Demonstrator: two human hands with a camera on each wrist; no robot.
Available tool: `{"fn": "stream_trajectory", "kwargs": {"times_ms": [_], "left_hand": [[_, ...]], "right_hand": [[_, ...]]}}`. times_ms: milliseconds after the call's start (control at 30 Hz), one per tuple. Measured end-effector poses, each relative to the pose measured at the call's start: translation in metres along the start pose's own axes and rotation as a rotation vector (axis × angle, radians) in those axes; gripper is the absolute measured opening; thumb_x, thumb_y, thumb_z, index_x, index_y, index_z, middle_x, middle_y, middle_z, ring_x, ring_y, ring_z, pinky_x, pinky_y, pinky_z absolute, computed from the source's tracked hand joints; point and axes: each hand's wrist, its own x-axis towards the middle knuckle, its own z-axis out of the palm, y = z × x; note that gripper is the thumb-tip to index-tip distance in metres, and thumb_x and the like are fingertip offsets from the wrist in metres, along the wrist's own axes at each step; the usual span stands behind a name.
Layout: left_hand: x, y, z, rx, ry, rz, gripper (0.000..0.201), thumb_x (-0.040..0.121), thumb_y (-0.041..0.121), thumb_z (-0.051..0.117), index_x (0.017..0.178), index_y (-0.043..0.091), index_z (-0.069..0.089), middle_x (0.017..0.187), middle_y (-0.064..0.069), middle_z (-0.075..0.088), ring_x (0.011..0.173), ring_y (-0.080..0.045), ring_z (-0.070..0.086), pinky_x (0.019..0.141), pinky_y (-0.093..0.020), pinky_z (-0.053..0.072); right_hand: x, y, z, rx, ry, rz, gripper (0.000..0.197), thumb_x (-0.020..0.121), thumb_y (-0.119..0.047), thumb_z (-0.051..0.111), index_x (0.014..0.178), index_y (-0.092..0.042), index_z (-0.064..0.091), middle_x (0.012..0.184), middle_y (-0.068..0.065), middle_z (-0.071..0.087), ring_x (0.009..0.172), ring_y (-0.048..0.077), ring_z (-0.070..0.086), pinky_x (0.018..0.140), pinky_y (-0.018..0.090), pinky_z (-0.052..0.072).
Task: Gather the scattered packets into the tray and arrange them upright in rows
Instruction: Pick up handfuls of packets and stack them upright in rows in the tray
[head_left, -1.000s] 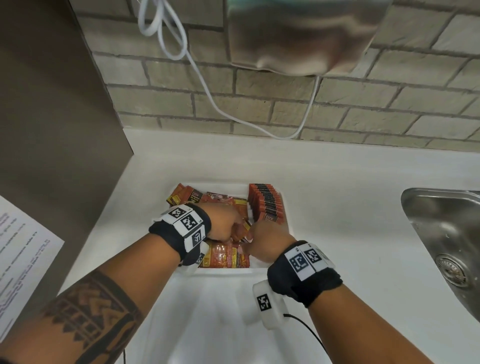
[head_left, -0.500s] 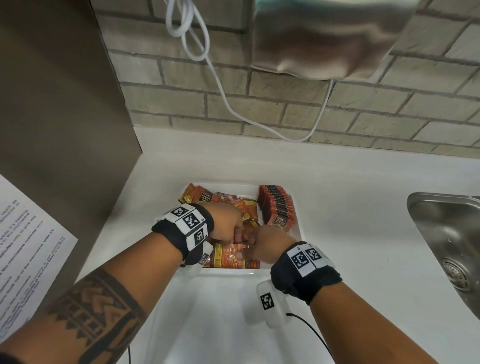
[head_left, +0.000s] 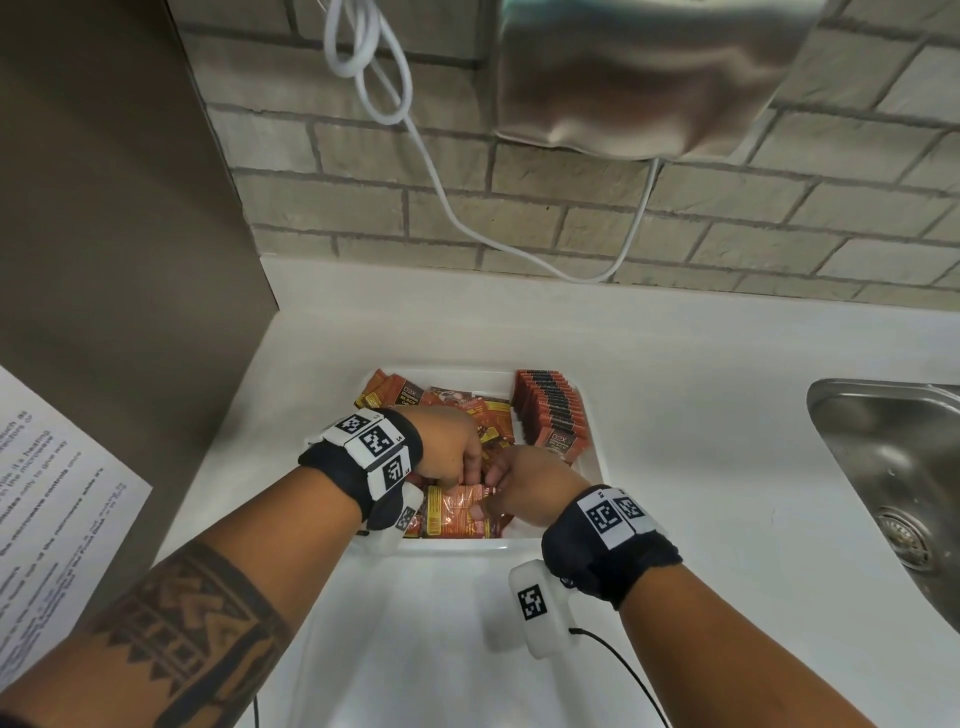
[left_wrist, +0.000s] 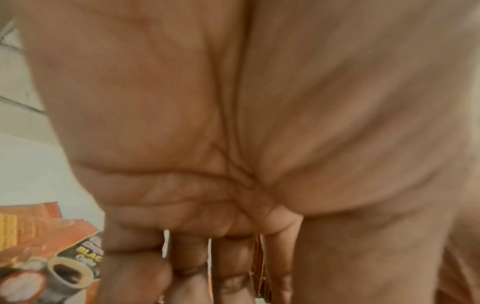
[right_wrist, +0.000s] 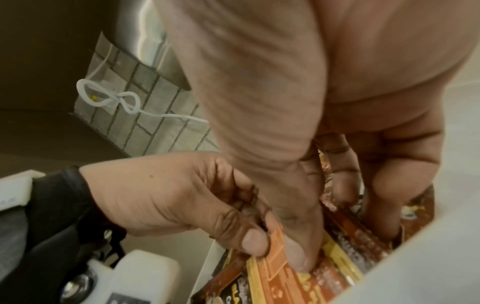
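A white tray (head_left: 457, 546) on the counter holds orange and brown packets. One row of packets (head_left: 551, 410) stands upright along its right side. Loose packets (head_left: 402, 397) lie jumbled at the back left. Both hands meet over the tray's front. My left hand (head_left: 470, 470) pinches an orange packet (right_wrist: 275, 234) between thumb and curled fingers. My right hand (head_left: 498, 480) grips the same bunch of packets (head_left: 457, 512), thumb (right_wrist: 298, 246) pressing on its face and fingers behind it. The left wrist view is mostly palm, with a packet edge (left_wrist: 257, 267) between the fingers.
A steel sink (head_left: 893, 493) is set into the counter at the right. A printed sheet (head_left: 52, 493) and a brown panel (head_left: 104, 208) stand at the left. On the brick wall hang a steel dispenser (head_left: 649, 78) and a white cable (head_left: 441, 197).
Both hands stay together over the tray's front on the same bunch of packets, with only small finger shifts. The head view has tilted a little.
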Motion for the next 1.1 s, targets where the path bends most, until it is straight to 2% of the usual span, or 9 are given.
{"fn": "stream_trajectory", "kwargs": {"times_ms": [67,200,400,533,667,800,867,1000,1100], "left_hand": [[0.000,-0.002,0.000,-0.026,0.000,-0.015,0.031,0.083,0.007,0.077,0.112,0.019,0.075,0.108,-0.002,0.074,0.102,-0.022,0.070,0.094,-0.043,0.058],[-0.003,-0.001,-0.003,-0.013,0.005,-0.017,0.036,0.081,0.009,0.079,0.116,0.016,0.072,0.110,-0.002,0.072,0.105,-0.021,0.067,0.094,-0.038,0.057],[-0.007,-0.002,-0.006,0.032,-0.042,-0.038,0.041,0.085,0.005,0.069,0.123,0.021,0.067,0.115,0.002,0.066,0.108,-0.019,0.062,0.092,-0.034,0.054],[-0.007,-0.003,-0.006,0.075,-0.074,-0.070,0.048,0.084,0.009,0.073,0.129,0.024,0.063,0.116,0.003,0.063,0.109,-0.018,0.061,0.091,-0.034,0.055],[-0.007,-0.004,-0.003,0.087,-0.041,-0.091,0.040,0.083,0.014,0.078,0.121,0.022,0.068,0.106,0.004,0.065,0.102,-0.017,0.063,0.090,-0.034,0.055],[-0.008,-0.004,-0.003,0.045,-0.029,-0.104,0.038,0.081,0.017,0.083,0.117,0.020,0.070,0.105,0.002,0.070,0.102,-0.019,0.067,0.090,-0.035,0.056],[-0.009,-0.005,-0.004,0.037,-0.035,-0.110,0.043,0.079,0.018,0.085,0.119,0.021,0.069,0.105,0.004,0.067,0.103,-0.019,0.065,0.090,-0.035,0.056],[-0.011,-0.009,-0.002,0.060,-0.015,-0.115,0.047,0.079,0.011,0.082,0.122,0.020,0.067,0.096,0.007,0.062,0.097,-0.017,0.062,0.087,-0.034,0.055],[-0.012,-0.013,0.001,0.062,-0.009,-0.124,0.042,0.079,0.007,0.080,0.118,0.017,0.070,0.100,0.005,0.070,0.099,-0.018,0.066,0.086,-0.036,0.056]], "right_hand": [[0.002,0.002,0.002,0.051,0.012,-0.012,0.040,0.073,-0.032,0.087,0.100,-0.018,0.061,0.093,-0.004,0.061,0.092,0.017,0.059,0.082,0.032,0.049],[0.004,0.004,0.002,0.138,0.001,-0.045,0.039,0.073,-0.027,0.087,0.103,-0.017,0.064,0.084,-0.008,0.059,0.088,0.015,0.059,0.085,0.033,0.051],[0.003,0.009,0.000,0.256,-0.034,-0.031,0.031,0.077,-0.016,0.084,0.102,-0.016,0.067,0.081,-0.008,0.061,0.078,0.010,0.058,0.070,0.026,0.049],[0.002,0.013,-0.001,0.409,-0.065,0.033,0.033,0.077,-0.007,0.082,0.106,-0.011,0.067,0.078,0.002,0.063,0.069,0.017,0.059,0.076,0.039,0.057],[0.000,0.008,0.001,0.427,-0.101,0.003,0.035,0.077,-0.019,0.085,0.106,-0.015,0.067,0.083,0.005,0.068,0.073,0.018,0.063,0.083,0.043,0.059],[0.003,0.005,0.004,0.270,-0.039,-0.086,0.032,0.077,-0.026,0.085,0.102,-0.021,0.065,0.080,-0.009,0.060,0.082,0.015,0.060,0.075,0.031,0.053],[0.004,0.007,0.003,0.257,-0.032,-0.092,0.030,0.077,-0.027,0.085,0.097,-0.023,0.064,0.079,-0.011,0.059,0.082,0.014,0.058,0.076,0.027,0.048],[0.004,0.015,-0.003,0.280,-0.032,-0.065,0.033,0.075,-0.029,0.087,0.099,-0.022,0.066,0.087,-0.006,0.065,0.082,0.014,0.060,0.083,0.034,0.053],[0.000,0.021,-0.012,0.259,-0.005,-0.068,0.036,0.075,-0.030,0.086,0.105,-0.021,0.067,0.103,-0.001,0.069,0.095,0.018,0.065,0.087,0.035,0.055]]}}
